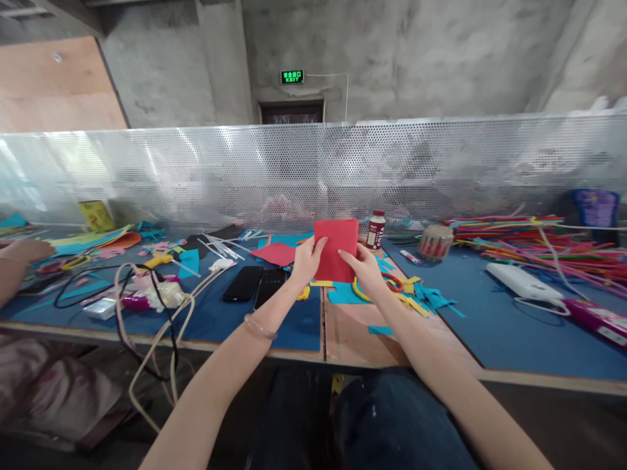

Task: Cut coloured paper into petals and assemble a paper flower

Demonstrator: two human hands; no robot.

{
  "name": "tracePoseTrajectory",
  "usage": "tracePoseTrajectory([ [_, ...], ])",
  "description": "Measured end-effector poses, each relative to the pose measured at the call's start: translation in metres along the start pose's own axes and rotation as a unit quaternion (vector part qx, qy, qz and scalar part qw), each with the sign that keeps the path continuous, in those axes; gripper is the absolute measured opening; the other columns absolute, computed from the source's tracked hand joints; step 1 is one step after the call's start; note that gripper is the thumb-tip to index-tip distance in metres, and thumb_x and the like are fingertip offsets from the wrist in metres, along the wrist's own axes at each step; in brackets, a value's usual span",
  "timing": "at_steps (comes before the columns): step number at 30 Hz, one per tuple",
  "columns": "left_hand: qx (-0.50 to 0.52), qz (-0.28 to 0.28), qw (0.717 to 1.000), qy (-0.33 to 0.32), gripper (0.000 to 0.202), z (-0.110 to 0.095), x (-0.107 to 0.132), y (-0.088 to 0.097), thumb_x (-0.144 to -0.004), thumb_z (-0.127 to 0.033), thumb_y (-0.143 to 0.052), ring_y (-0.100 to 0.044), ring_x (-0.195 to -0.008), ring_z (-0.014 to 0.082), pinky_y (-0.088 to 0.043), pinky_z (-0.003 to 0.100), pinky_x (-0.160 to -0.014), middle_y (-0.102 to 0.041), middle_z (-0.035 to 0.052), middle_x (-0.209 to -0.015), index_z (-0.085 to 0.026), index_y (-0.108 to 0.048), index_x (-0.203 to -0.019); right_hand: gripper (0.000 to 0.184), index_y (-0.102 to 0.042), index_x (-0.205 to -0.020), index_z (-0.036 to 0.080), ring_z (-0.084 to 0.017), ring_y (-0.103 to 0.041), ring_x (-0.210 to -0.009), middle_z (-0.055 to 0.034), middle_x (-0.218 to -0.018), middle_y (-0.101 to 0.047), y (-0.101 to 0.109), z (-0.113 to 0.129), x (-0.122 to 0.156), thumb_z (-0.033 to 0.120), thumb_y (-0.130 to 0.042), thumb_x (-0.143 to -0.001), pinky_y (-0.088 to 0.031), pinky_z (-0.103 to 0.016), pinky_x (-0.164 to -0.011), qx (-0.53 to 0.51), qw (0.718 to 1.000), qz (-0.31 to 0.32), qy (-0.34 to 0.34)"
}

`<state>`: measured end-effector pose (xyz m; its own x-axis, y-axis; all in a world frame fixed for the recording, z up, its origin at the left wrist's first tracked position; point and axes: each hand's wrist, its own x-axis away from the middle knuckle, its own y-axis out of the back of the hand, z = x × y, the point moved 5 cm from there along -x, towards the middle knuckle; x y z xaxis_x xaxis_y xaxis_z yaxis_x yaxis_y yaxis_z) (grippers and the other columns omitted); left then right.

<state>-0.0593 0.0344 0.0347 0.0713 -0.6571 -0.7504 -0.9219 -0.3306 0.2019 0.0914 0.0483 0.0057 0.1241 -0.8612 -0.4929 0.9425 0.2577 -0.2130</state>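
A red sheet of paper [336, 261], roughly square, is held up above the table between my two hands. My left hand [306, 260] grips its left edge, thumb on the near face and fingers behind. On the right edge my right hand [366, 266] pinches it the same way. Whether the paper is folded I cannot tell. Below it lie blue paper pieces [343, 297], yellow strips [416, 303] and scissors with yellow and orange handles [394, 282], partly hidden by my right hand and forearm. Another red paper piece [275, 253] lies left of my left hand.
Two black phones [243, 283] lie left of my arms. Cables [189, 307] hang over the table edge. A dark red bottle [375, 230], a clear jar [435, 242], pipe cleaners [519, 245] and a white power bank [524, 282] stand or lie rightward. Another person's hand [29, 251] is far left.
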Motion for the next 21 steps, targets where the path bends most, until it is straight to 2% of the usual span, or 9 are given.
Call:
tracePoseTrajectory([
  [4, -0.024, 0.043, 0.999, -0.017, 0.037, -0.002, 0.003, -0.007, -0.093, -0.043, -0.044, -0.065, -0.09, 0.019, -0.048, 0.026, -0.078, -0.072, 0.007, -0.101, -0.016, -0.066, -0.103, 0.041, -0.065, -0.102, 0.019, -0.021, -0.067, -0.086, -0.0056, -0.102, -0.071, 0.004, 0.005, -0.001, 0.039, -0.076, -0.068, -0.054, -0.033, -0.075, -0.012, 0.999, -0.026, 0.018],
  [8, -0.002, 0.067, 0.998, 0.001, 0.038, 0.001, 0.006, -0.015, -0.093, -0.043, -0.043, -0.065, -0.094, 0.0201, -0.049, 0.027, -0.081, -0.071, 0.0067, -0.105, -0.017, -0.065, -0.109, 0.039, -0.067, -0.096, 0.017, -0.021, -0.066, -0.08, -0.0062, -0.094, -0.072, 0.011, 0.006, -0.002, 0.039, -0.078, -0.066, -0.054, -0.032, -0.072, 0.014, 0.997, -0.068, 0.026],
  [16, 0.043, 0.081, 0.995, 0.029, 0.043, 0.008, 0.007, -0.018, -0.092, -0.046, -0.043, -0.065, -0.092, 0.0209, -0.05, 0.029, -0.08, -0.071, 0.0088, -0.102, -0.015, -0.064, -0.113, 0.042, -0.067, -0.097, 0.017, -0.022, -0.067, -0.081, -0.0063, -0.094, -0.072, 0.013, 0.008, -0.003, 0.041, -0.079, -0.064, -0.054, -0.033, -0.073, 0.032, 0.997, -0.071, 0.022],
  [18, 0.058, 0.101, 0.993, 0.029, 0.043, 0.009, 0.008, -0.021, -0.092, -0.048, -0.044, -0.064, -0.091, 0.0205, -0.05, 0.029, -0.081, -0.071, 0.008, -0.1, -0.016, -0.065, -0.111, 0.044, -0.066, -0.099, 0.017, -0.023, -0.067, -0.083, -0.0068, -0.096, -0.072, 0.016, 0.007, -0.001, 0.043, -0.077, -0.065, -0.054, -0.035, -0.074, 0.058, 0.996, -0.07, 0.017],
  [21, 0.096, 0.142, 0.985, 0.037, 0.043, 0.014, 0.011, -0.03, -0.09, -0.049, -0.046, -0.063, -0.095, 0.0207, -0.049, 0.031, -0.086, -0.07, 0.0074, -0.104, -0.016, -0.066, -0.109, 0.047, -0.066, -0.101, 0.015, -0.025, -0.066, -0.087, -0.0085, -0.099, -0.071, 0.025, 0.007, 0.006, 0.046, -0.074, -0.067, -0.053, -0.036, -0.076, 0.157, 0.983, -0.092, 0.029],
])
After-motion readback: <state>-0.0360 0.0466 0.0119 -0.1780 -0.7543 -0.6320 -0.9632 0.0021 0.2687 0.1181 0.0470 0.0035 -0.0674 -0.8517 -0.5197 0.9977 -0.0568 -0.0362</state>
